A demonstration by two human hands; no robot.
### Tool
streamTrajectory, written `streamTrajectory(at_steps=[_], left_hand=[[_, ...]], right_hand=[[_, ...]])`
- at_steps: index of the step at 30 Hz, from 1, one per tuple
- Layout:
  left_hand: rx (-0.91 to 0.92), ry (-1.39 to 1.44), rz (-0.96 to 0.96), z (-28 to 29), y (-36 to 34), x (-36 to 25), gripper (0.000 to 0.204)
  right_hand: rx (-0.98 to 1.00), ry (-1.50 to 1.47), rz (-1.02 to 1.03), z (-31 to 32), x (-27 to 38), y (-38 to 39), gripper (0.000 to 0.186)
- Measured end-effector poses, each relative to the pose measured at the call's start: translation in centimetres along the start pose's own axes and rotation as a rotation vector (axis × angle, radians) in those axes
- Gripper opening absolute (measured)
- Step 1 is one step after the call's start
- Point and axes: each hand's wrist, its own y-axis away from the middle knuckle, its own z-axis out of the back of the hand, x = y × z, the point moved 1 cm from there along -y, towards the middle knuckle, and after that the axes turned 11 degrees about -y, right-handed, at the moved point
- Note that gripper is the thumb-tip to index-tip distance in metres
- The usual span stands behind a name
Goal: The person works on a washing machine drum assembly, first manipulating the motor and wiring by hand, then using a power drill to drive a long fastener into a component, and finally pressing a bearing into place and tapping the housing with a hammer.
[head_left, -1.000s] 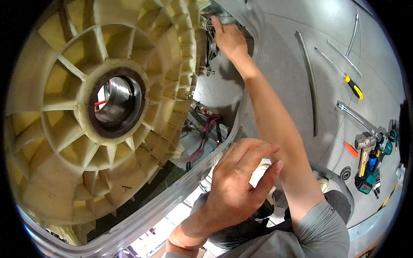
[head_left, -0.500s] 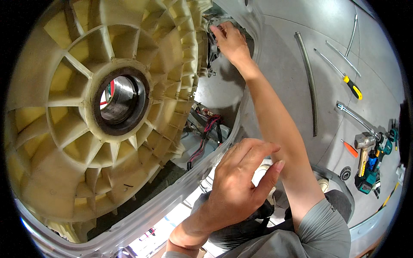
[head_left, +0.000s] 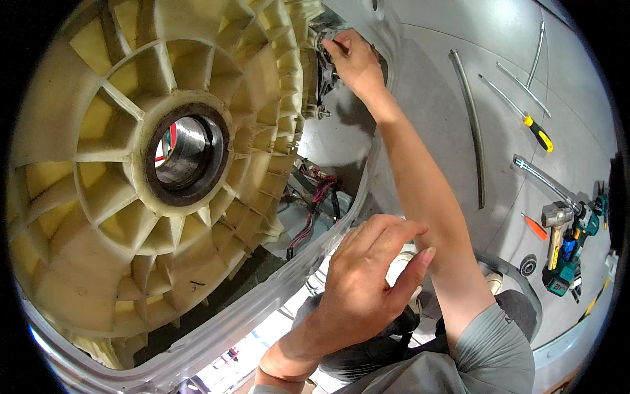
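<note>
- Right hand [head_left: 354,62] fingers a small metal fitting [head_left: 323,41] far behind the cream tub [head_left: 131,164]; whether its grip is clenched, I cannot tell.
- Left hand [head_left: 367,282], grip released, rests on the grey cabinet rim [head_left: 216,335]; press firmly there for steadiness.

A repair workshop: an opened washing-machine tub [head_left: 131,164], a screwdriver [head_left: 525,118], a cordless drill [head_left: 567,253].

The right hand's [head_left: 354,62] fingertips hide the small part behind the cream drum [head_left: 131,171]; the drum's lower left is cut off.
</note>
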Motion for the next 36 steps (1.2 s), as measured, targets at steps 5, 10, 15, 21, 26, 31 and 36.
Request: streamTrajectory(at_steps=[5, 10, 15, 21, 26, 31, 36], left_hand=[[-0.006, -0.015, -0.035, 0.0, 0.1, 0.1, 0.024], [-0.041, -0.011, -0.065, -0.4, -0.2, -0.4, 0.023], [-0.033, -0.050, 0.035, -0.9, 0.1, -0.8, 0.021], [-0.011, -0.053, 0.058, -1.4, 0.4, -1.4, 0.023], [-0.009, -0.006, 0.058, -1.4, 0.1, -1.4, 0.022], [0.038, -0.021, -0.008, -1.2, 0.2, -1.2, 0.024], [0.024, -0.082, -0.030, -0.9, 0.8, -1.1, 0.027]], right_hand=[[0.090, 0.109, -0.077, -0.1, 1.0, -0.5, 0.049], [0.117, 0.044, -0.109, -0.3, 0.1, -1.0, 0.047], [0.174, -0.023, -0.206, -1.0, 0.5, -0.7, 0.045], [0.055, -0.011, -0.090, -0.7, 0.8, -0.4, 0.048], [0.226, -0.047, -0.179, 0.6, -0.3, -1.2, 0.057], [0.053, 0.044, -0.049, -0.2, 0.7, -0.4, 0.052], [0.288, 0.002, -0.311, -0.7, 2.1, -1.2, 0.053]])
